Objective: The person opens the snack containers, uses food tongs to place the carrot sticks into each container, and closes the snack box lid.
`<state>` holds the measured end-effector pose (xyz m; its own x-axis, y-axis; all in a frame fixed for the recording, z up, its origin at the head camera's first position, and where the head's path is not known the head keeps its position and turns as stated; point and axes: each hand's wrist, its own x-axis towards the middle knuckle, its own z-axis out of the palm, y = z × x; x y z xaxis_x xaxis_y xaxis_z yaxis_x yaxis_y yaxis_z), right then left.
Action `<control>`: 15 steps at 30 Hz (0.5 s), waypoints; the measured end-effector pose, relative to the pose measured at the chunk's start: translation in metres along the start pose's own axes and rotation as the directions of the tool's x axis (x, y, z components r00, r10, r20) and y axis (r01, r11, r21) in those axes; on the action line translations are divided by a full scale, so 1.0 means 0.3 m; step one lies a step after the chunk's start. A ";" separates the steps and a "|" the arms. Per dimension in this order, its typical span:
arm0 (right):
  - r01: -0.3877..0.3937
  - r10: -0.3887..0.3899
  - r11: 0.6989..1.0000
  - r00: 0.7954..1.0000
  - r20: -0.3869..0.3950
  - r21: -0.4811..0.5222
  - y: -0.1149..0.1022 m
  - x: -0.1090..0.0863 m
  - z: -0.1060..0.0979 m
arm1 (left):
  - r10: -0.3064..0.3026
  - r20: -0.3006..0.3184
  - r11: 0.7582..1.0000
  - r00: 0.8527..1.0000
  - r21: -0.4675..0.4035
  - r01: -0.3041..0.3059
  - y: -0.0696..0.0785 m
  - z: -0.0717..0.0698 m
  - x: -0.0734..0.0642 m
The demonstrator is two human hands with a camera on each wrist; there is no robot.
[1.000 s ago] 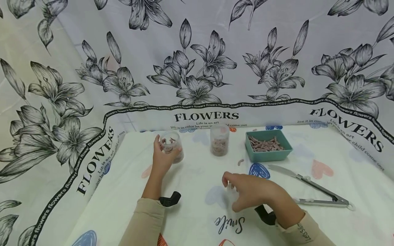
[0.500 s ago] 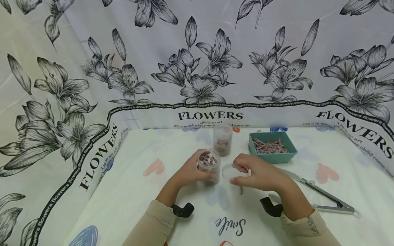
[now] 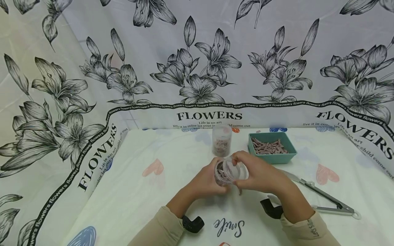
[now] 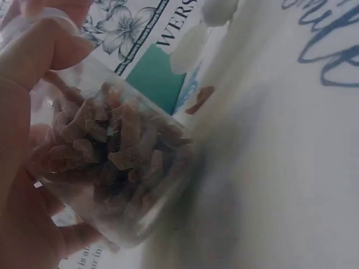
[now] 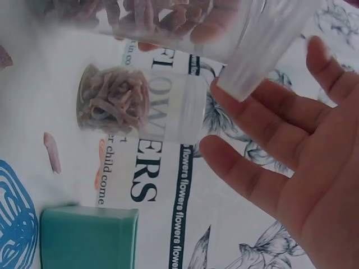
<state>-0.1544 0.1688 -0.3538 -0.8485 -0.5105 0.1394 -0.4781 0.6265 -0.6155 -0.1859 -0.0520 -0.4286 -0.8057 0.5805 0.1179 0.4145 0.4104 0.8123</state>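
My left hand point(image 3: 206, 181) grips a clear plastic jar point(image 4: 168, 224) round its side. Short pinkish-brown strips point(image 4: 126, 140) fill much of the jar, which looks like dried meat or pet treats. At the jar's mouth, my right hand point(image 3: 257, 172) holds a clear round lid point(image 5: 263, 56) by its edge. In the head view the lid is tilted over the opening and part of the mouth still shows. Whether the lid touches the rim all round is hard to tell. Behind the hands a second clear jar point(image 3: 221, 141) stands upright, partly filled with similar strips.
A teal rectangular box point(image 3: 275, 158) of strips stands at the back right. Metal tongs point(image 3: 326, 194) lie spread beside my right forearm. One loose strip point(image 5: 51, 152) lies on the white printed cloth point(image 3: 123, 205). A flower-printed curtain point(image 3: 123, 85) rises behind the table.
My left hand has brought its jar from the left to the middle. My right hand has moved up and now holds the clear lid against the jar's mouth.
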 end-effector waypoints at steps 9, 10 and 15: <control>0.001 -0.004 0.999 0.998 0.062 0.052 -0.003 0.009 0.022 | 0.058 0.061 0.986 0.996 0.151 -0.067 0.016 -0.058 -0.007; 0.002 -0.006 0.998 0.997 0.075 0.061 -0.004 0.010 0.024 | 0.064 0.069 0.984 0.996 0.159 -0.075 0.015 -0.059 -0.005; -0.012 0.006 0.998 0.995 0.097 0.066 -0.009 0.010 0.039 | 0.088 0.104 0.985 0.991 0.138 -0.102 0.009 -0.060 -0.002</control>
<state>-0.1529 0.1586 -0.3609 -0.8252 -0.5616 0.0602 -0.4518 0.5923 -0.6671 -0.1919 -0.0641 -0.4162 -0.7176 0.6844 0.1291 0.5491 0.4420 0.7094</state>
